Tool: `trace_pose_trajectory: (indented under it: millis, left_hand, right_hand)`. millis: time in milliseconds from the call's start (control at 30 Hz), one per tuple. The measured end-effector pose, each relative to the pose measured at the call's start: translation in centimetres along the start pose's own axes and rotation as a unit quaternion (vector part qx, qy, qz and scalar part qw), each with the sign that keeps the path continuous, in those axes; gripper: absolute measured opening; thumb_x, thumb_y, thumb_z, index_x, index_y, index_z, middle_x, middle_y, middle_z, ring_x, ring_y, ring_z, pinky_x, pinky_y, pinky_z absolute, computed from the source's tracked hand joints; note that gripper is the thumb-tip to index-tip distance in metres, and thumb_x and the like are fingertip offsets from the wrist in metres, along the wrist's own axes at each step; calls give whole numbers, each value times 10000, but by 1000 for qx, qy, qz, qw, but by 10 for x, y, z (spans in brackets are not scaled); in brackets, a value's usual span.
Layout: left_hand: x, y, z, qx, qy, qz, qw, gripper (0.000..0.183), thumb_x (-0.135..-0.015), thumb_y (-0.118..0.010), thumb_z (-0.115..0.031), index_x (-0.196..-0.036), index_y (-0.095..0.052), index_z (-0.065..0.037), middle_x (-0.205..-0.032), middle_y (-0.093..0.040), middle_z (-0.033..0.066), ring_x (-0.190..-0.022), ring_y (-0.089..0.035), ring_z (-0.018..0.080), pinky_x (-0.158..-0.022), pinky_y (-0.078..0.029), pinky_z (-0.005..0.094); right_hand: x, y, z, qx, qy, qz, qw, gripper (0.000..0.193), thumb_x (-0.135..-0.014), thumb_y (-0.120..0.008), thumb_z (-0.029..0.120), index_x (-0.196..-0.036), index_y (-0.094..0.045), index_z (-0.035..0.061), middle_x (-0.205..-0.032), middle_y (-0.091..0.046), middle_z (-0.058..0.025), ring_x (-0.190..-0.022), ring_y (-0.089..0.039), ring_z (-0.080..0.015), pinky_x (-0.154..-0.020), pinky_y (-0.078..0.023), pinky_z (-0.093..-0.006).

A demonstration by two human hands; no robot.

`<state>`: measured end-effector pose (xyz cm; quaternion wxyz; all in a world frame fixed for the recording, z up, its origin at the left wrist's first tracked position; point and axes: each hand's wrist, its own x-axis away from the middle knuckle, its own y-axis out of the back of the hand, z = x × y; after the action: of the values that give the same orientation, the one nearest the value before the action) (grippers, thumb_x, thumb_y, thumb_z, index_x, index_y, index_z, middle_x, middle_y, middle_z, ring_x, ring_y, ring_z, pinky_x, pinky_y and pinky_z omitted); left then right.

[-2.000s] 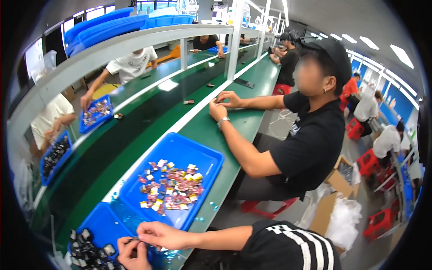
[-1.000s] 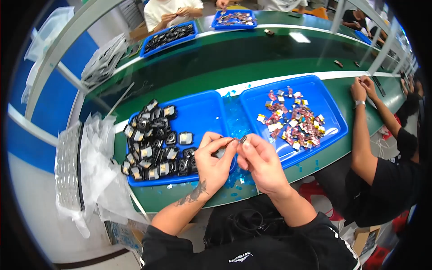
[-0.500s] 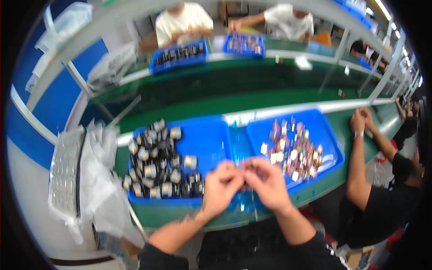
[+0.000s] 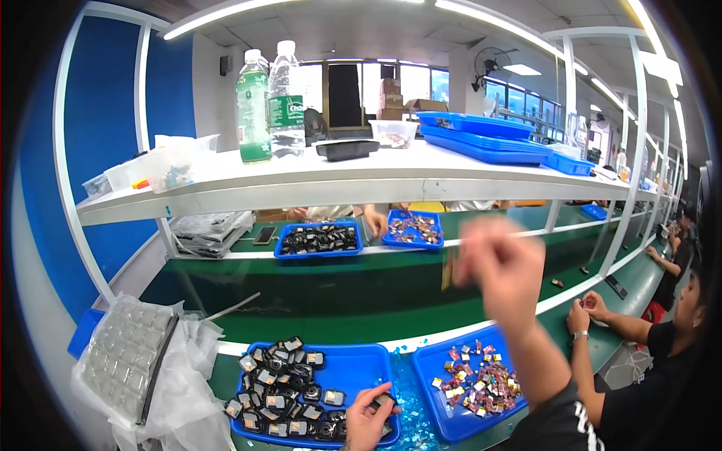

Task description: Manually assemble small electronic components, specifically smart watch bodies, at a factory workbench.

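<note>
My left hand (image 4: pixel 365 422) is closed around a small black device housing (image 4: pixel 382 402), over the right edge of the left blue tray (image 4: pixel 368 361). That tray holds several black housings (image 4: pixel 274 379) with grey faces and round lens-like parts. My right hand (image 4: pixel 500 274) is raised over the green belt, its fingers curled and smeared by motion. By its fingertips shows a thin yellow-brown strip (image 4: pixel 449 270), too blurred to name. Below it, the right blue tray (image 4: pixel 434 402) holds a pile of small reddish circuit boards (image 4: pixel 481 379) with white and yellow parts.
Blue film scraps (image 4: pixel 410 410) lie between the trays. A clear plastic blister tray (image 4: pixel 128 353) stands at the left. Overhead runs a white shelf (image 4: pixel 376 167) with two bottles (image 4: pixel 286 101) and stacked blue trays (image 4: pixel 481 139). A co-worker's hands (image 4: pixel 587 312) are at the right.
The view has tilted up and shows the shelf. My hands have come apart: the right has risen over the belt, while the left stays low with a black housing.
</note>
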<state>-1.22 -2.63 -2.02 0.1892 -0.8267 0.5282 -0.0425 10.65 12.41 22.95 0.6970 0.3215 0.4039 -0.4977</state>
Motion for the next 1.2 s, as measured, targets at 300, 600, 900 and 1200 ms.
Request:
trace_pose_trajectory:
  millis: [300, 600, 900, 1200]
  left_hand:
    - [4, 1, -10, -20, 8, 27, 999, 435, -900, -566, 55, -1321, -477, -7, -841, -546, -2, -724, -597, 100, -676, -507, 218]
    - [-5, 2, -12, 10, 39, -26, 999, 235, -838, -633, 80, -1059, -585, 15, -884, -620, 63, -801, -644, 155, -737, -528, 256]
    - [-8, -5, -20, 84, 116, -5, 990, 128, -955, -561, -73, -1032, -461, -52, -877, -662, 105, -750, -680, 187, -626, -580, 285]
    - [0, -2, -24, 97, 132, 7, 986, 300, -930, -552, -4, -1219, -474, 14, -1139, -626, 154, -957, -675, 255, -863, -565, 358]
  right_hand:
    - [-250, -11, -135, 235, -84, 35, 968, 338, -829, -671, 125, -1145, -662, 4, -1016, -704, -169, -930, -681, -246, -816, -519, -330]
    - [-165, 19, -84, 101, 132, -105, 980, 222, -896, -592, 142, -774, -665, -29, -623, -632, -55, -543, -569, -99, -513, -432, -274]
    - [126, 121, -71, 366, -183, 357, 840, 118, -819, -664, 119, -903, -697, 44, -828, -665, -137, -808, -653, -325, -716, -519, -400]
    - [188, 161, -135, 377, -348, 305, 802, 151, -764, -730, 130, -857, -696, 16, -791, -695, -140, -731, -678, -277, -689, -530, -371]
